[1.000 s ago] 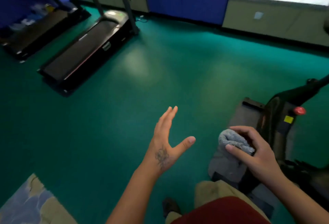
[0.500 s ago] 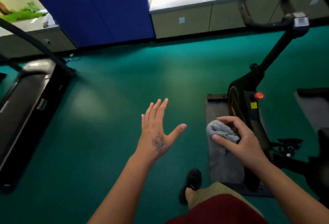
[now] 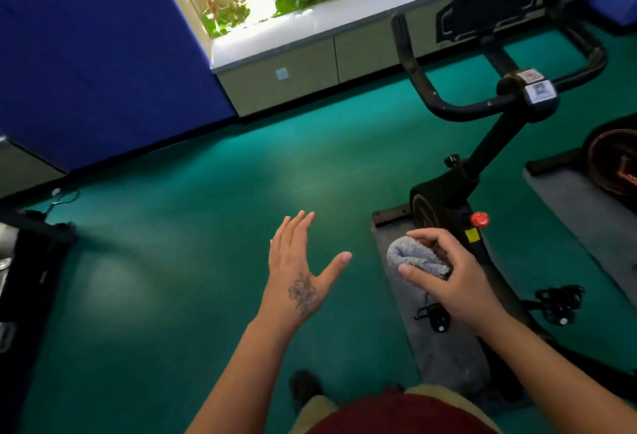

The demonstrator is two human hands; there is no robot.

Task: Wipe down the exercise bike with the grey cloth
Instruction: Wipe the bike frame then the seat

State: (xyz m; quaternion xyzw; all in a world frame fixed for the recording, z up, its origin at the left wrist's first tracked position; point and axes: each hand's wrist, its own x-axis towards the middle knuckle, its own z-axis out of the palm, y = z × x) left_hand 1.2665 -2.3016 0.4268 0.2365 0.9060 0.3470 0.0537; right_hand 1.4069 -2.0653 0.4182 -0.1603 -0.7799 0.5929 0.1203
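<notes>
Here the right hand [image 3: 458,282] clasps the bunched grey cloth [image 3: 413,256], thumb below and fingers curled over it, in front of the lower frame of the exercise bike [image 3: 458,189]. The left hand [image 3: 301,271] is spread flat and empty, fingers extended, above the green floor [image 3: 206,227]. The bike stands on a grey mat [image 3: 437,340] on that floor, its handlebar [image 3: 424,89] raised toward the far cabinet, its red knob [image 3: 479,219] just beyond the right hand.
</notes>
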